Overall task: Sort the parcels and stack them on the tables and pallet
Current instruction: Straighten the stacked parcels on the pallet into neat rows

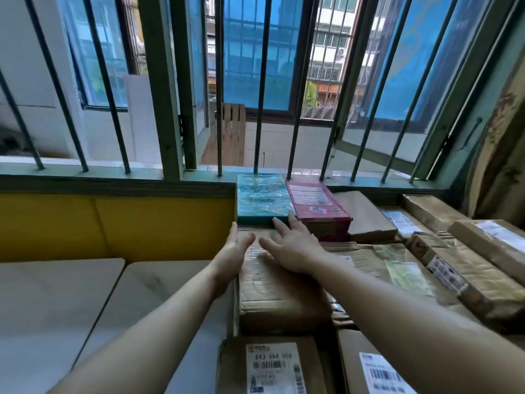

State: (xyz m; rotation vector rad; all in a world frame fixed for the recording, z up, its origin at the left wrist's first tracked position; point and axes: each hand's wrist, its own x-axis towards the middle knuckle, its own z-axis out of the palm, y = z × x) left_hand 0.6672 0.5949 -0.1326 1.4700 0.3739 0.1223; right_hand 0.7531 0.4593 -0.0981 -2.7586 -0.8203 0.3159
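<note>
Left hand [233, 253] and right hand [291, 247] open, gripping nothing; teal box [261, 197] at the right fingertips. An uneven pull could slide it off the carton [278, 291] — leftward.

- teal parcel [262, 199], shiny wrap, centre frame
- pink parcel [316, 203] right beside it
- plain brown cardboard boxes [279, 291] lower right
- yellow panel [113, 223] at left
</note>
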